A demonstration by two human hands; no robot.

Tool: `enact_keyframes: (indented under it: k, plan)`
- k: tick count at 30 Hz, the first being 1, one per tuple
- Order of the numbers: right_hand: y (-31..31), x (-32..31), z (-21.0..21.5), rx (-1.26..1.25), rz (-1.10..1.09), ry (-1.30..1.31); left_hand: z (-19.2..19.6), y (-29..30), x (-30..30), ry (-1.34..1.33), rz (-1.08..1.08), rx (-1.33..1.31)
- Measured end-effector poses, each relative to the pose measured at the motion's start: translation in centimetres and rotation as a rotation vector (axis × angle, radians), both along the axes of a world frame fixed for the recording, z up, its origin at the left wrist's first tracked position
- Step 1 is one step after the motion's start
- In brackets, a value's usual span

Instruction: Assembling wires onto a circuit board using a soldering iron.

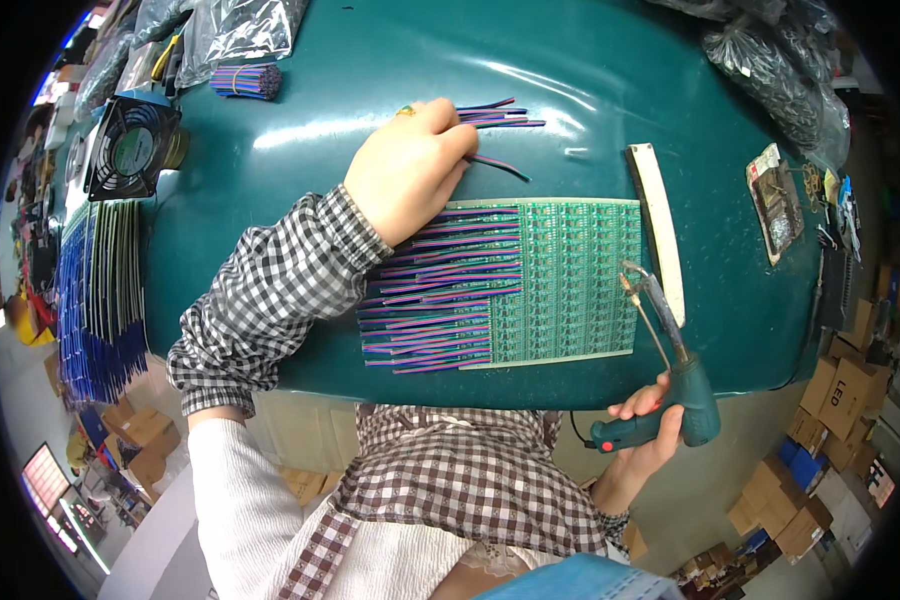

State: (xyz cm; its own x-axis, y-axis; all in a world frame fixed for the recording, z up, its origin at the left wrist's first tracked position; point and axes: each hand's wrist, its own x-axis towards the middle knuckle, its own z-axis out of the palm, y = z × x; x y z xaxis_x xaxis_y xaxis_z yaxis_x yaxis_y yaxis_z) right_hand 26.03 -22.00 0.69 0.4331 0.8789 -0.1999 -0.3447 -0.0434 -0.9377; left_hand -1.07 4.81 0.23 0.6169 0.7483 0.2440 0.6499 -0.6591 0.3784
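My left hand (415,165) is closed above the far edge of a green circuit board panel (575,280). A short dark wire (500,165) sticks out to the right from its fingers. Just beyond it lies a loose bunch of multicoloured wires (510,118), partly hidden by the hand. Many blue, pink and black wires (435,300) lie side by side over the panel's left half, their right ends on the board. At the table's near edge, my right hand (655,430) grips a green soldering gun (697,400). Its bent metal tip points up, close to the panel's right edge.
A pale strip (658,225) lies right of the panel. At the left are a black fan (133,150), a hanging stack of wired boards (100,290) and a banded wire bundle (245,81). Plastic bags (780,80) and a small packet (773,203) lie at the right.
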Motion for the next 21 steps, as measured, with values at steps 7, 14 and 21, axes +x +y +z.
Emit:
enact_keyframes:
  k: [7,14,21]
  plan:
    - [0.3,0.1,0.0,0.040,0.059,0.019,-0.8,2.5,2.5,-0.071,-0.193,-0.226]
    - [-0.3,0.1,0.2,-0.046,-0.006,0.055,1.3,-1.5,1.4,-0.390,-0.028,-0.611]
    - [-0.2,0.0,0.4,0.010,0.047,0.067,3.6,-6.5,0.8,-0.356,-0.085,-0.447]
